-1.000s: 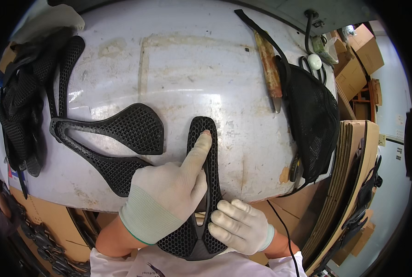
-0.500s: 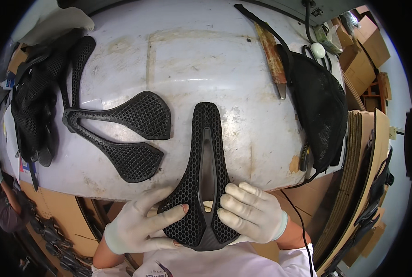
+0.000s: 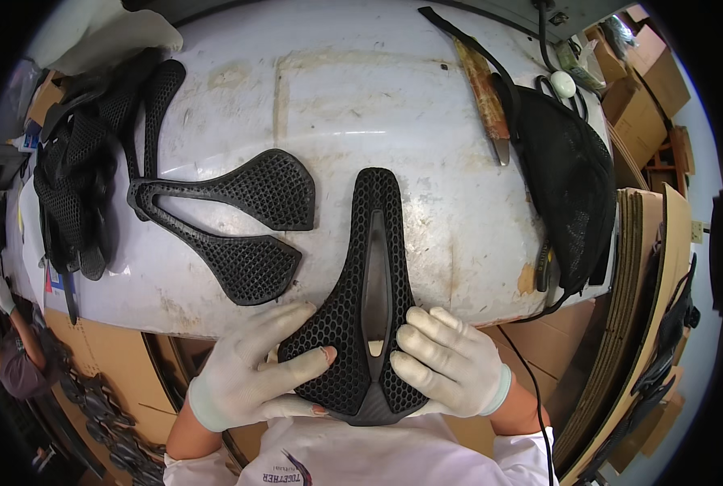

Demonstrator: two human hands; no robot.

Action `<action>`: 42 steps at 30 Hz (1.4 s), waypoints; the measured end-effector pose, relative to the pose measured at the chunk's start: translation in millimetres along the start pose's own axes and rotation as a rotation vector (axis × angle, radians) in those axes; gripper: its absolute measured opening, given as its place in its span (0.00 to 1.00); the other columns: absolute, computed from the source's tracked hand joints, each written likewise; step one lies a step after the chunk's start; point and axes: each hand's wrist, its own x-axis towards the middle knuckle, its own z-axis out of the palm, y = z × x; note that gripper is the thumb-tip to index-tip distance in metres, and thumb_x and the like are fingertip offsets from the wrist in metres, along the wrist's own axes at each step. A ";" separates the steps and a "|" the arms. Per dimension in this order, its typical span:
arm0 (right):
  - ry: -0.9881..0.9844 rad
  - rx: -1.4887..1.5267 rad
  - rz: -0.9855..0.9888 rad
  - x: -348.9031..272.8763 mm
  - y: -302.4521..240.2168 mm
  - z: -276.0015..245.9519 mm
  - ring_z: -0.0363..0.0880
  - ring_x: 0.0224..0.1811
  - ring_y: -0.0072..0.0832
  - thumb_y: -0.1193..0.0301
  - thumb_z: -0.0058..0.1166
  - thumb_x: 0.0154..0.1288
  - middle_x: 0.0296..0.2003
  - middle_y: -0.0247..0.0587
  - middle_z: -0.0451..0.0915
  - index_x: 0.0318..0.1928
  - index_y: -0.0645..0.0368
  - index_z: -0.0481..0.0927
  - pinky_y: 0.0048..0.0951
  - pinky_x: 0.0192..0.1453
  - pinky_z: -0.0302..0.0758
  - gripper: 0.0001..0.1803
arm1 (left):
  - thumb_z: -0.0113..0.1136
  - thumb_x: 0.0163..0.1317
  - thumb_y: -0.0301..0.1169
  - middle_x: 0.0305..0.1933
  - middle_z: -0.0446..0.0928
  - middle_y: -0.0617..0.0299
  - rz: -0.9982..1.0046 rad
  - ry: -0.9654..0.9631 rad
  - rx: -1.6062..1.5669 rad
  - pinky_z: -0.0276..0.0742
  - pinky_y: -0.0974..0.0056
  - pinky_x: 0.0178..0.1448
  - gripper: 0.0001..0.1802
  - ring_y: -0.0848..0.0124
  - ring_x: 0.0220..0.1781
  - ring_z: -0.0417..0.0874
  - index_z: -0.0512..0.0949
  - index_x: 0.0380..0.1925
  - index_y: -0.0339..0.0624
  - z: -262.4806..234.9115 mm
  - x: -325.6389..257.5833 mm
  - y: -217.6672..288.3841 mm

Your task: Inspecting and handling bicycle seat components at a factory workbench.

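Note:
A black bicycle saddle [image 3: 347,320] with a honeycomb lattice surface and a long central slot lies between my two gloved hands. Its narrow nose points away from me over the table, and its wide end is close to my shirt. My left hand [image 3: 252,368] grips the left wing, with a bare fingertip poking through the glove on top. On the right wing, the fingers of my right hand [image 3: 450,360] are pressed together over the edge. Both thumbs' contact with the underside is hidden. Left of the nose rests a forked black lattice saddle pad [image 3: 268,190].
Several black lattice pads [image 3: 86,170] are heaped at the table's left. On the right lie a black mesh bag [image 3: 568,194] and a blade with an orange-brown handle [image 3: 483,89]. Cardboard sheets [image 3: 645,283] stand beside the white table [image 3: 337,97]. Another person's gloved hand [image 3: 3,296] shows far left.
The whole view has shifted, so the table and its things sit slightly higher and further right. My hands keep the same grip on the saddle.

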 end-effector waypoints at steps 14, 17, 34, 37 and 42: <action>0.010 -0.004 -0.004 -0.4 1.4 0.5 0.84 0.55 0.48 0.74 0.61 0.57 0.50 0.52 0.83 0.49 0.64 0.85 0.44 0.57 0.84 0.17 | 0.73 0.48 0.60 0.61 0.75 0.39 0.031 -0.063 0.182 0.83 0.45 0.58 0.37 0.40 0.59 0.84 0.87 0.54 0.52 -2.9 1.2 4.7; 0.015 0.004 -0.010 -2.5 3.8 2.1 0.84 0.56 0.48 0.74 0.61 0.57 0.51 0.52 0.83 0.49 0.64 0.85 0.44 0.57 0.84 0.18 | 0.74 0.47 0.60 0.61 0.74 0.40 0.066 -0.040 0.186 0.85 0.48 0.55 0.37 0.42 0.58 0.84 0.88 0.54 0.52 0.0 0.2 0.4; -0.055 0.006 -0.015 -17.1 8.7 5.8 0.81 0.63 0.46 0.69 0.55 0.63 0.57 0.47 0.82 0.55 0.61 0.84 0.45 0.69 0.78 0.20 | 0.76 0.55 0.36 0.61 0.78 0.37 0.006 0.004 0.315 0.87 0.45 0.57 0.22 0.36 0.61 0.82 0.86 0.51 0.56 33.9 -7.2 3.3; -0.015 0.050 -0.009 -14.2 9.5 7.3 0.82 0.56 0.46 0.73 0.61 0.60 0.51 0.46 0.81 0.51 0.60 0.82 0.44 0.59 0.81 0.17 | 0.72 0.57 0.30 0.57 0.80 0.41 0.020 -0.004 0.296 0.89 0.48 0.53 0.16 0.39 0.60 0.84 0.86 0.47 0.51 31.0 0.6 6.4; -0.041 0.059 -0.005 -18.6 9.3 8.0 0.81 0.64 0.46 0.69 0.56 0.62 0.57 0.47 0.82 0.55 0.61 0.84 0.45 0.69 0.78 0.21 | 0.70 0.59 0.27 0.63 0.79 0.45 0.069 -0.003 0.216 0.88 0.52 0.63 0.16 0.44 0.65 0.82 0.87 0.49 0.50 43.9 -10.8 -5.7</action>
